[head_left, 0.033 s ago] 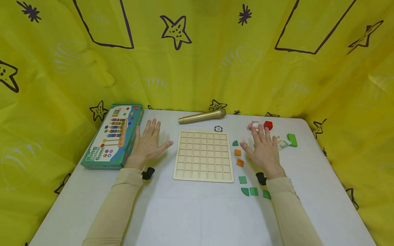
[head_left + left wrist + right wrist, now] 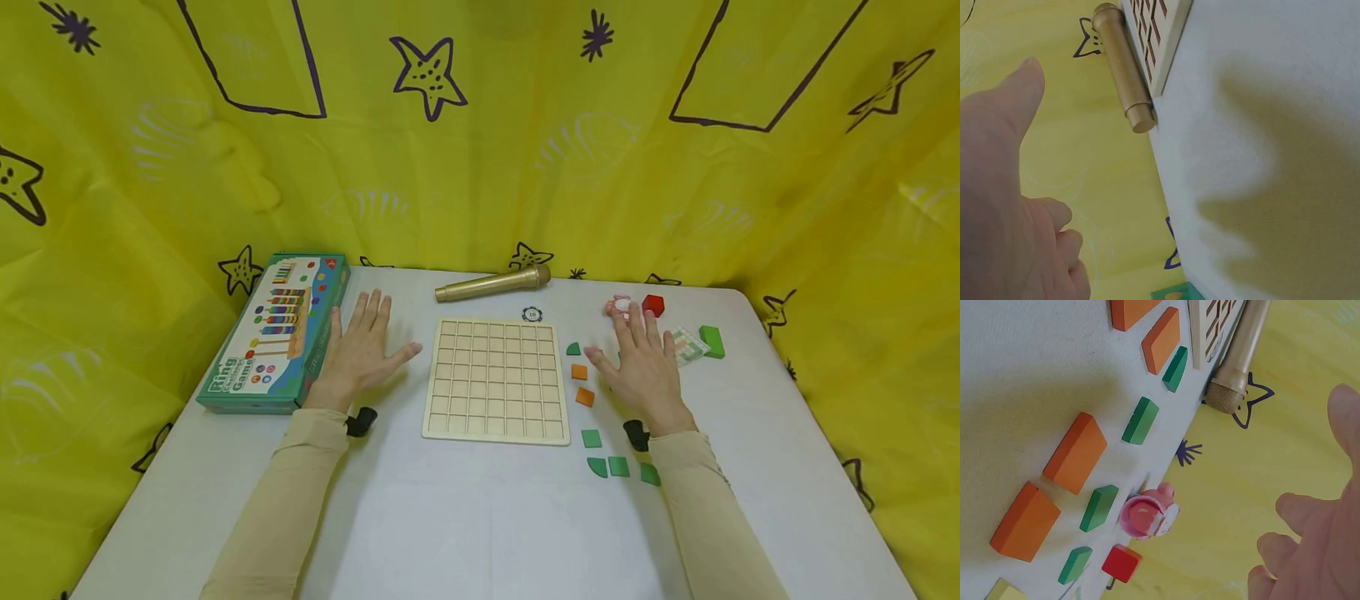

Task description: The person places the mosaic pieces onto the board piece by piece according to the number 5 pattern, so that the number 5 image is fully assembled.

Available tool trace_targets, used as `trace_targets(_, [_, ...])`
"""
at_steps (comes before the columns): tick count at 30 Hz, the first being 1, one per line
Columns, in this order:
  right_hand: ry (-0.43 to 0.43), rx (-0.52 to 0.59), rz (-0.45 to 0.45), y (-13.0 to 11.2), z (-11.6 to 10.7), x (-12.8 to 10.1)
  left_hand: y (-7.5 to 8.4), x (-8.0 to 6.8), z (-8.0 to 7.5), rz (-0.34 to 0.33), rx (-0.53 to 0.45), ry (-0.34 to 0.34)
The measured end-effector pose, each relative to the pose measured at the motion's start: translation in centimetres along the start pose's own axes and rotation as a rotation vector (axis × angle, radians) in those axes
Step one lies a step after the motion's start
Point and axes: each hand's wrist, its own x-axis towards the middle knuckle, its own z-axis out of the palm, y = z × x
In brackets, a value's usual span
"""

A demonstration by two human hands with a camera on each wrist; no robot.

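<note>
A pale wooden grid board point(image 2: 495, 381), its squares bare, lies mid-table. My left hand point(image 2: 363, 350) hovers with spread fingers between the board and a green-edged game box point(image 2: 264, 342), holding nothing. To the board's right, my right hand point(image 2: 642, 371) is also raised, fingers apart and grasping nothing. By its thumb lie a green quarter-round piece point(image 2: 573, 349) and orange squares point(image 2: 580, 372); several green pieces point(image 2: 592, 438) sit nearer the front. In the right wrist view, more orange blocks point(image 2: 1075, 453) and green blocks point(image 2: 1099, 508) appear, hidden beneath this hand in the head view.
At the back lies a gold microphone point(image 2: 492, 284), with a round chip point(image 2: 532, 314) in front. Beyond the right fingertips are a pink toy point(image 2: 1146, 514) and a red cube point(image 2: 653, 306). A patterned card point(image 2: 689, 346) and green block point(image 2: 712, 342) lie farther right. Yellow cloth point(image 2: 480, 167) surrounds the table.
</note>
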Motion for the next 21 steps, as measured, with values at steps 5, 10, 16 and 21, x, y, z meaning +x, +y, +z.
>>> trace_targets(5, [0.028, 0.060, -0.057, 0.0, 0.1, 0.3, 0.0, -0.5, 0.2, 0.002, -0.089, -0.065])
trace_targets(10, [0.036, 0.144, -0.100, -0.3, 0.2, 0.9, 1.0, -2.3, 0.9, 0.041, -0.212, -0.155])
trace_targets(16, [-0.024, 0.095, -0.119, -0.3, 0.6, 2.1, 2.8, -4.7, 2.4, 0.105, -0.252, -0.252])
trace_targets(21, [-0.056, 0.045, -0.169, 0.2, 1.4, 3.3, 3.7, -5.5, 3.5, 0.141, -0.209, -0.321])
